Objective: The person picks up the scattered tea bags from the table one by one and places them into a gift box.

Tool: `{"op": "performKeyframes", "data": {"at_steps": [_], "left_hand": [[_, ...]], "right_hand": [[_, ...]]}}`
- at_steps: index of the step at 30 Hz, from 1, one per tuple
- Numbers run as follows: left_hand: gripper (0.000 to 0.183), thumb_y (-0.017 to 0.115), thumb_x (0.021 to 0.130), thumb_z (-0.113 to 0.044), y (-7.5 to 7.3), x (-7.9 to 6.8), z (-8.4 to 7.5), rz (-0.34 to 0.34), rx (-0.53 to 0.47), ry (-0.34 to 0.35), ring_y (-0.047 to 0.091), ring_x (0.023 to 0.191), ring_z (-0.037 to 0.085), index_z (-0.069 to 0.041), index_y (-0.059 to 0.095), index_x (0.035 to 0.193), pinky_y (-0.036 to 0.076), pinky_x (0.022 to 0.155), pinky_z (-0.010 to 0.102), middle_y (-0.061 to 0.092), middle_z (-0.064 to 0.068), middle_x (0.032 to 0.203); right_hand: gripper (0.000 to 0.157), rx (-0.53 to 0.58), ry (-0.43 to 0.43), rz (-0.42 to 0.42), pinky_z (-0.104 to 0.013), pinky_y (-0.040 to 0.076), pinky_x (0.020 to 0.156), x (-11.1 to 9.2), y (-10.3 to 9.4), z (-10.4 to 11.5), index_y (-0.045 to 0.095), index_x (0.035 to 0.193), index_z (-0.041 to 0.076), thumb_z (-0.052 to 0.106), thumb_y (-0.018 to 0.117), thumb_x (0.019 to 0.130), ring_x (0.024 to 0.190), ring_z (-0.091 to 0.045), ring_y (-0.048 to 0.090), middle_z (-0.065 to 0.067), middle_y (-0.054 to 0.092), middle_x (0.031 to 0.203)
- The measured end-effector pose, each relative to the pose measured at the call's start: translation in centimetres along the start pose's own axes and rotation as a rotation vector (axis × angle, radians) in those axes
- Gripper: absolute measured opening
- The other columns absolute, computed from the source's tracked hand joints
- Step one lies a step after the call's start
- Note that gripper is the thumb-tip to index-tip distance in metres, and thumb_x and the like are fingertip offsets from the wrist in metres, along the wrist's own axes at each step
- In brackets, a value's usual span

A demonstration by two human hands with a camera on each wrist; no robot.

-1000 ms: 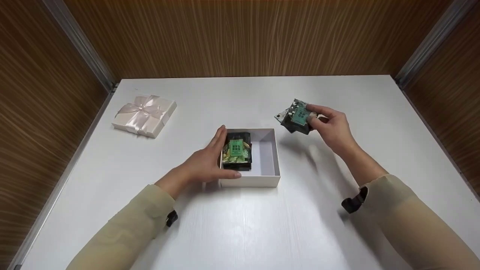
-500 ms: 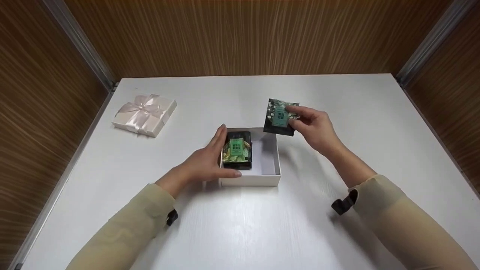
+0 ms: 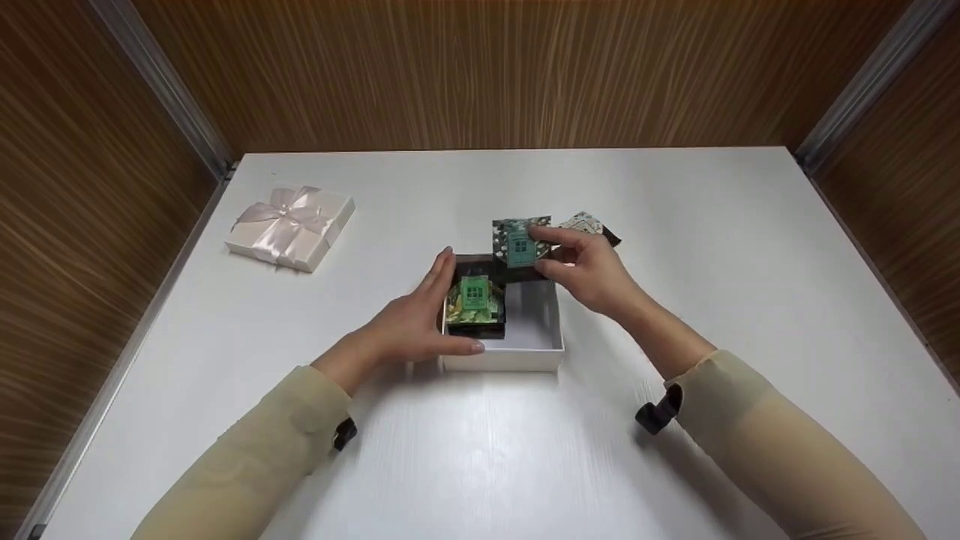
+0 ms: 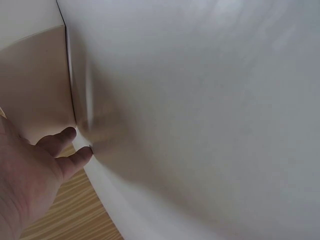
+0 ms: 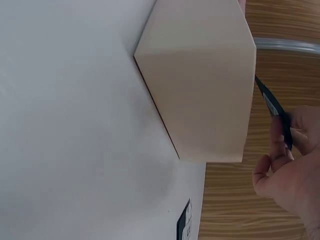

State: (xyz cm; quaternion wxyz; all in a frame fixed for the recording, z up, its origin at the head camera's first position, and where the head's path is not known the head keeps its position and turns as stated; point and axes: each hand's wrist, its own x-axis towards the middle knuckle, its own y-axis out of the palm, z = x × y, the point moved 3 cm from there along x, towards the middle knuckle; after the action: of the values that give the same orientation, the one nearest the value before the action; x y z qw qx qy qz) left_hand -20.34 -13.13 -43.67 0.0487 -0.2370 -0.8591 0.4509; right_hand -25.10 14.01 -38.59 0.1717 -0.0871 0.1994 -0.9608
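Observation:
My right hand [image 3: 589,270] pinches a dark square sachet with a teal label [image 3: 521,247] between thumb and fingers. That sachet hangs over the far rim of a white open-topped box [image 3: 502,361] and overlaps its back wall in the head view. In the right wrist view the same sachet [image 5: 274,107] shows edge-on, close to the box's rim. Along the box's left side rests my left hand [image 3: 409,330], fingers extended on the wall and thumb across the front rim. Inside, on the left, lies a stack of dark sachets [image 3: 475,304], the top one green-labelled.
Beyond my right hand, patterned sachets [image 3: 585,223] lie on the white table [image 3: 480,450], partly hidden by the hand. At the far left stands a pale box lid with a satin bow [image 3: 289,229]. Wood-grain panels [image 3: 495,75] border the table at the back and sides.
My right hand has moved left with the teal-labelled sachet, from right of the box to over its far rim. Patterned sachets now show behind the hand. My left hand stays in place.

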Motion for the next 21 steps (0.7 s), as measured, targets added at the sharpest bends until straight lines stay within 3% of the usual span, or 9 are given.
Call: {"op": "performKeyframes", "data": {"at_steps": [6,10,13,16,21], "left_hand": [[0.141,0.070,0.074,-0.089,0.0,0.2,0.1,-0.002,-0.002,0.002,0.051,0.140,0.044,-0.033,-0.021,0.167,0.044,0.112,0.055,-0.019,-0.010,0.176],[0.140,0.070,0.075,-0.089,0.0,0.2,0.2,-0.005,0.002,0.007,0.051,0.139,0.044,-0.033,-0.020,0.167,0.044,0.112,0.056,-0.019,-0.011,0.176],[0.140,0.070,0.075,-0.089,0.0,0.2,0.2,-0.008,0.004,0.009,0.051,0.140,0.043,-0.033,-0.020,0.167,0.044,0.112,0.056,-0.018,-0.010,0.176],[0.141,0.070,0.075,-0.088,0.0,0.2,0.2,-0.010,0.004,0.010,0.051,0.140,0.043,-0.032,-0.019,0.168,0.044,0.112,0.055,-0.017,-0.008,0.177],[0.141,0.071,0.075,-0.087,-0.1,0.2,0.0,-0.009,0.000,0.011,0.055,0.136,0.041,-0.030,-0.018,0.168,0.047,0.109,0.055,-0.015,-0.008,0.178]], "right_hand": [[0.045,-0.100,-0.023,0.058,-0.025,0.056,0.082,0.0,1.8,0.2,0.070,0.140,0.004,0.002,0.075,0.096,0.107,-0.025,0.069,-0.014,0.071,0.134],[0.044,-0.141,-0.067,0.084,-0.036,0.057,0.092,0.1,2.5,0.3,0.071,0.138,0.003,0.003,0.076,0.094,0.105,-0.026,0.070,-0.015,0.073,0.131],[0.045,-0.174,-0.115,0.095,-0.045,0.053,0.102,0.2,2.8,0.3,0.071,0.137,0.002,0.005,0.077,0.093,0.113,-0.028,0.070,-0.015,0.073,0.132],[0.046,-0.225,-0.151,0.102,-0.048,0.051,0.105,0.3,3.2,0.2,0.070,0.138,0.000,0.006,0.078,0.093,0.116,-0.030,0.070,-0.016,0.073,0.129],[0.049,-0.402,-0.208,0.100,-0.051,0.047,0.109,0.4,3.7,0.1,0.070,0.138,0.002,0.013,0.081,0.092,0.122,-0.035,0.067,-0.016,0.074,0.128]]}}
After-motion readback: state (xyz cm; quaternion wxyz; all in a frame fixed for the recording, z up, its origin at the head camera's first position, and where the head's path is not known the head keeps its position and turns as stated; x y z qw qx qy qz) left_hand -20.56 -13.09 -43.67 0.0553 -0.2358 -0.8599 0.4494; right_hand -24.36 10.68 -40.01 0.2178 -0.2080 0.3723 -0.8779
